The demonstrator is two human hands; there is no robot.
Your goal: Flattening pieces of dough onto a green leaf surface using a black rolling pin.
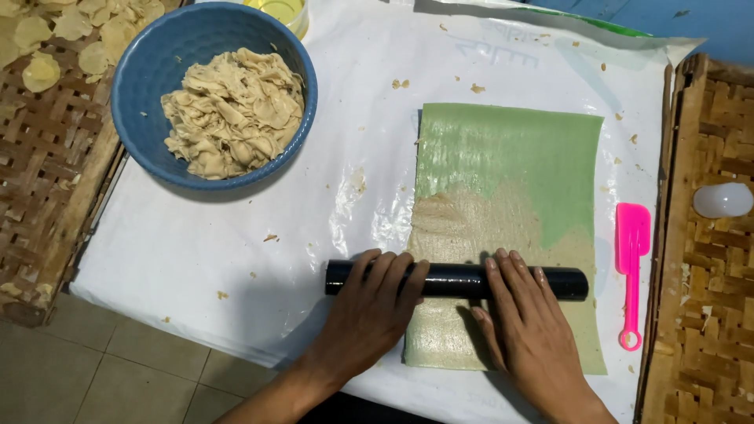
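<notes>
A black rolling pin lies across a green mat whose near part is covered with thin flattened beige dough. My left hand rests flat on the pin's left part, fingers spread over it. On the pin's right part lies my right hand, palm down with fingers straight. Both hands press on top of the pin rather than gripping it.
A blue bowl of beige dough scraps stands at the back left on a white plastic sheet. A pink spatula lies right of the mat. Woven bamboo trays flank both sides; the left tray holds round thin discs.
</notes>
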